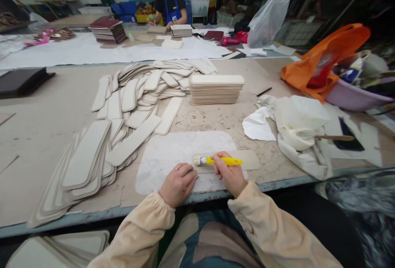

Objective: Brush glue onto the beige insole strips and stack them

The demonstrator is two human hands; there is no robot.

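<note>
My right hand (228,174) is closed round the yellow handle of a paintbrush (226,161). Its bristles point left, over the left end of a beige strip (249,159) with rounded corners. That strip lies on a white sheet (166,149) at the table's near edge and reaches past the sheet on the right. My left hand (179,183) has its fingers bent and close together, the fingertips at the strip's near left corner, holding it. To the left spreads a loose heap of similar strips (88,153). Beyond the sheet stands a neat stack of strips (217,89).
On the right lie a crumpled white cloth (300,116) with a wooden stick (335,138), an orange bag (324,62) and a lilac basin (354,95). A dark stack (23,82) sits far left. Across the table a co-worker (173,5) handles pieces. More pale pieces (58,249) lie below the edge.
</note>
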